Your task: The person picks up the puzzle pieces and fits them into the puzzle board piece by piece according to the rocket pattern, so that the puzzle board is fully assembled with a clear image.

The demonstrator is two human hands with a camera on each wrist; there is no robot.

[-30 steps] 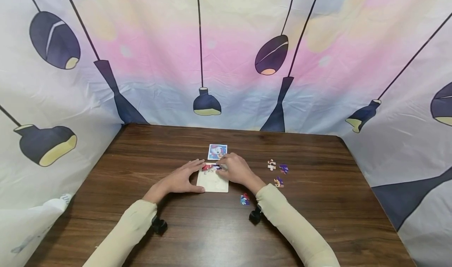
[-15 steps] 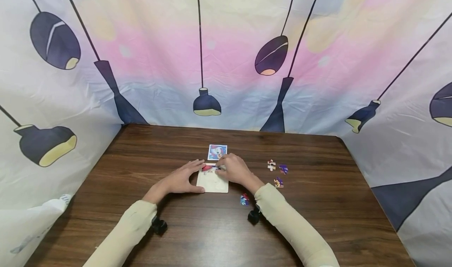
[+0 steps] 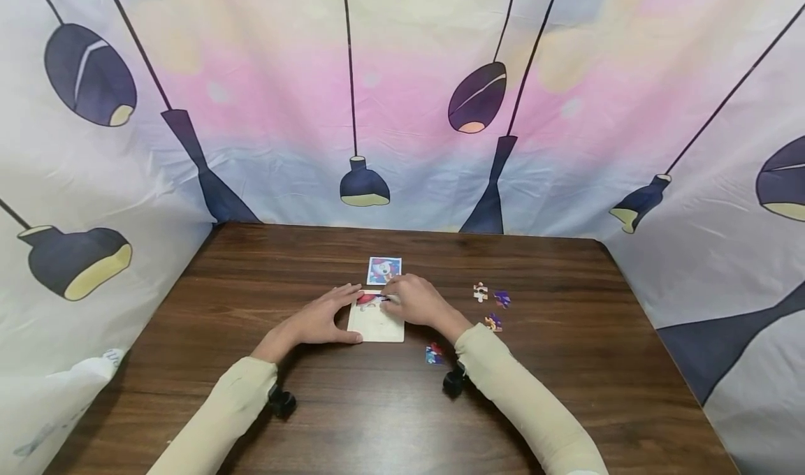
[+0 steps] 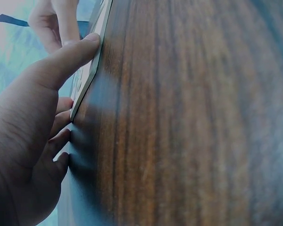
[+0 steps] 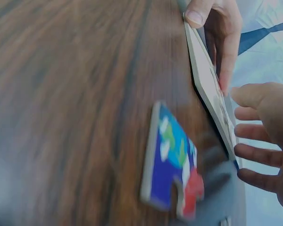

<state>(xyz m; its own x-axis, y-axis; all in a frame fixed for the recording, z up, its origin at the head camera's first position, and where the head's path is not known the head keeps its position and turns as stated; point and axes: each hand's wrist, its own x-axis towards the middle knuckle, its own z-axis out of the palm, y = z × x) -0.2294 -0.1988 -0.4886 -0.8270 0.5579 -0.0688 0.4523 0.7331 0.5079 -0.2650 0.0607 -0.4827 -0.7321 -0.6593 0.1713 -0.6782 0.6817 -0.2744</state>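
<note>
A pale square puzzle board lies on the table, with red and white printed pieces along its far edge. My left hand spans the board's left side, fingers nearly straight at the far corner and thumb resting on the near corner. At the board's far right my right hand bends over a small dark-blue jigsaw piece at its thumb and fingertips; most of that piece is hidden. A loose blue, green and red jigsaw piece lies below the right wrist.
Beyond the board lies a small picture card. To the right are loose jigsaw pieces: one mostly white, one purple and one purple and orange. A printed curtain closes off the back of the wooden table.
The dark-blue piece at my right fingertips has shifted slightly left toward the red piece. My left hand keeps its place on the board. The head view has swung a little.
</note>
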